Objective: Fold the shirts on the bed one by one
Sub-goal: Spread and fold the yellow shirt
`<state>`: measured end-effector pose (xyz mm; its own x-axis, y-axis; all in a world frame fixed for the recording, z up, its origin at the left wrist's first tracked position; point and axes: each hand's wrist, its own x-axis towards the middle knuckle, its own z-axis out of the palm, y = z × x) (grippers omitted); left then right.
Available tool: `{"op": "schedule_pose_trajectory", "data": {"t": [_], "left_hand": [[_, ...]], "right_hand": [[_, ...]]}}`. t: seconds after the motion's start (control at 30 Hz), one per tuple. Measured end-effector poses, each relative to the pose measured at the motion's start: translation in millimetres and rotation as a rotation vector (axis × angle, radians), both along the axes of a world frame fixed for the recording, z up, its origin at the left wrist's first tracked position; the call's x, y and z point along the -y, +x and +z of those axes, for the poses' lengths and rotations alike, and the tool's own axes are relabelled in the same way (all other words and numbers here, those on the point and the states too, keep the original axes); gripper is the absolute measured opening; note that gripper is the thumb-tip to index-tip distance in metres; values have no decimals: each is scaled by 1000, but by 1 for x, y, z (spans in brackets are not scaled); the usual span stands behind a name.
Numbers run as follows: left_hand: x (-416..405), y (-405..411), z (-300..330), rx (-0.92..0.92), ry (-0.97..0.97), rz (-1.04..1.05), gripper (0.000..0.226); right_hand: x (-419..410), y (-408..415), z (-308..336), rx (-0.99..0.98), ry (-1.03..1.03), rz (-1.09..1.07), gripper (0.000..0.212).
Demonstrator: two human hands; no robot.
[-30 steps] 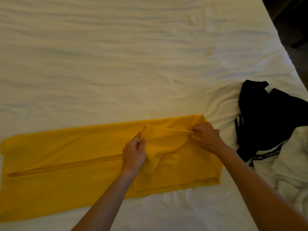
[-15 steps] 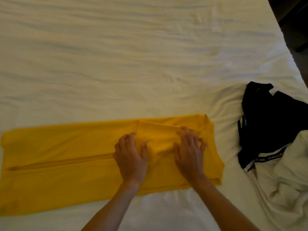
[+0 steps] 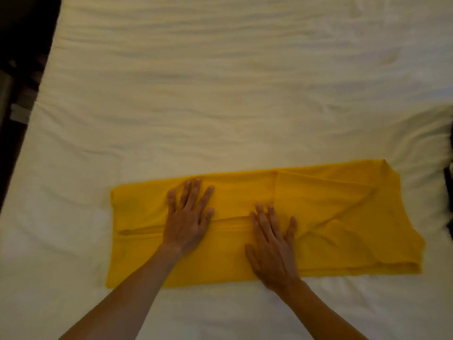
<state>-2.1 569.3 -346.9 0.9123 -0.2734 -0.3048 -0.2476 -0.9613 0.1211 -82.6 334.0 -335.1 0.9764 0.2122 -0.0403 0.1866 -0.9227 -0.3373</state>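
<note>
The shirt [image 3: 318, 217] is plain mustard yellow, no print. The bed sheet [image 3: 220, 94] is plain cream white

I'm looking at a bed with a wrinkled white sheet [image 3: 220, 94]; a yellow shirt folded into a long strip [image 3: 331, 217] lies flat near its near edge.

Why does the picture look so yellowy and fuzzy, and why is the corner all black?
Head view: dim, warm light tints the white bed yellowish; the whole frame is soft, so the sheet's wrinkles and both hands, left hand and right hand, flat on the shirt, lack sharp edges; the upper-left corner is unlit floor beside the bed; the wide lens slants the bed's edge.
</note>
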Motion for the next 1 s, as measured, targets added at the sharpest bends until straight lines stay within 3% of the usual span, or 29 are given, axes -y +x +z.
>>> {"op": "schedule_pose_trajectory", "data": {"t": [0.17,0.27,0.37,0.47,0.57,0.67,0.77,0.87,1.0], "left_hand": [[-112,19,32,0,110,157,61],[-139,42,47,9,152,145,45],[-151,61,59,-116,203,164,44],[-153,78,73,-241,203,260,29],[-139,98,102,-282,-26,473,14],[-98,114,123,-276,-191,467,18],[-32,117,127,-370,-432,432,33],[10,112,117,-433,-557,385,53],[10,104,85,-377,-334,157,33]], "right_hand": [[-121,-22,6,-55,326,271,69],[-195,-27,9,-171,229,446,71],[-243,-28,16,-225,77,383,58],[-258,-24,20,-200,181,181,28],[-250,-19,30,-334,638,-34,19],[-221,-25,46,-343,1160,-531,13],[-176,-43,41,-361,1422,-978,5],[-132,-52,34,-415,1489,-1235,27],[-103,-50,26,-532,1267,-1161,21]]}}
